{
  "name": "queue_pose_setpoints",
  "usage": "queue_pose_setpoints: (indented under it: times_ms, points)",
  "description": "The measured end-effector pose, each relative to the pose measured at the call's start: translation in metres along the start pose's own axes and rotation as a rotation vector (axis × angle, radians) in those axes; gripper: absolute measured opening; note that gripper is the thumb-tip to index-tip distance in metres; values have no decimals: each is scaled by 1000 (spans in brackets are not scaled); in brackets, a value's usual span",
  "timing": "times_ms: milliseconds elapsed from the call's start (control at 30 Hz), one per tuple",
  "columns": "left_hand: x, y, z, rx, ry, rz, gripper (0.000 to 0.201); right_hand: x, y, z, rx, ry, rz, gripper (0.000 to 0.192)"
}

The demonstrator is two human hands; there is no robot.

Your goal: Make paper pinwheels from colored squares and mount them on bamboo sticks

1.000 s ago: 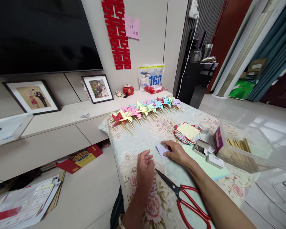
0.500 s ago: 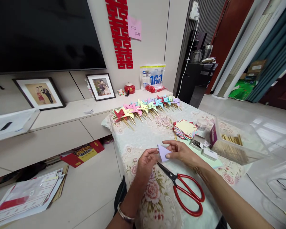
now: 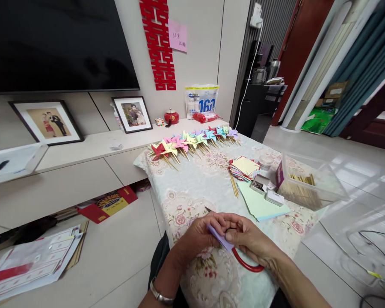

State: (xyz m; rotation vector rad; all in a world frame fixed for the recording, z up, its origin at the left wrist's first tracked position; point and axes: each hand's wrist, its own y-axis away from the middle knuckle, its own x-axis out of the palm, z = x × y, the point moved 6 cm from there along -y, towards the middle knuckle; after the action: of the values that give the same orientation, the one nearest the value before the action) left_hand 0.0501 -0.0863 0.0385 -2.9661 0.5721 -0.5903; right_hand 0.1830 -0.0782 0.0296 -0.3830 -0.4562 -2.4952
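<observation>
Both my hands meet near the table's front edge on a small folded lilac paper point(image 3: 220, 238). My left hand point(image 3: 197, 235) pinches its left side and my right hand point(image 3: 252, 239) pinches its right side. Beneath them lie red-handled scissors point(image 3: 245, 263), mostly hidden, with the blade tip poking out behind my left hand. Farther back, a row of coloured paper pinwheels point(image 3: 192, 141) on sticks lies across the floral tablecloth point(image 3: 195, 188).
A stack of coloured paper squares point(image 3: 244, 167), loose wooden sticks point(image 3: 233, 187), green sheets point(image 3: 259, 204), a small pin box point(image 3: 259, 185) and a clear tub of sticks point(image 3: 308, 184) sit at the right. A low cabinet holding framed photos runs along the left; papers lie on the floor.
My right hand lifted the lilac paper off the table and brought it toward me; my left hand joined it. Both hands now hold it over the scissors.
</observation>
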Motion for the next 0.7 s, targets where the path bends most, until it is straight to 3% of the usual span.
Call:
queue_pose_setpoints:
  times_ms: [167,267,433,567,700]
  points:
    - [-11,2,3,66,-5,-153,23,-24,20,19,-174,603,-291,38]
    - [-18,8,9,17,121,-316,24,-30,40,27,-277,999,-415,21]
    - [-20,21,21,-86,385,-575,30,-27,56,14,-288,1322,-364,25]
    - [-13,26,22,-145,386,-605,27,-24,54,9,-221,1424,-289,41]
    - [-8,32,19,-176,348,-638,30,-18,52,14,-165,1520,-255,41]
